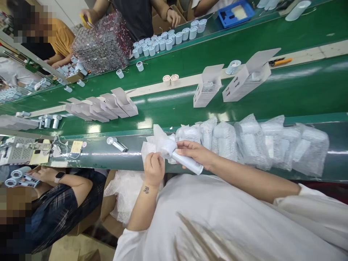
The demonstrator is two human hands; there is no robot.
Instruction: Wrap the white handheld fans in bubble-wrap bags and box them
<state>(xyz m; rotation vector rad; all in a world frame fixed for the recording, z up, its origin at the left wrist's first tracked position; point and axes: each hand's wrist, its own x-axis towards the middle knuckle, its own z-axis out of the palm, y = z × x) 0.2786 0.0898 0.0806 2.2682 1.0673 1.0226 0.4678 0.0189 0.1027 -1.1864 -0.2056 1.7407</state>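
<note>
A pale blue device with a cylindrical handle (pixel 188 162) is held at the middle of the view, over the near ledge. My right hand (pixel 196 154) is closed round it where the handle meets the head. My left hand (pixel 154 167) pinches a translucent bubble-wrap bag (pixel 149 148) at the head's left side. The bag lies against the head, while the handle sticks out toward the lower right. Just right of my hands, several wrapped devices (pixel 250 141) stand in a row along the ledge.
Open white boxes (pixel 208 88) stand on the green conveyor (pixel 163 105). A silver-handled device (pixel 116 144) lies left on the ledge. Bubble-wrap bags (pixel 126 195) fill a carton below. Across the conveyor are people, many small cylinders (pixel 169 44) and a blue tray (pixel 236 14). Another person sits at left.
</note>
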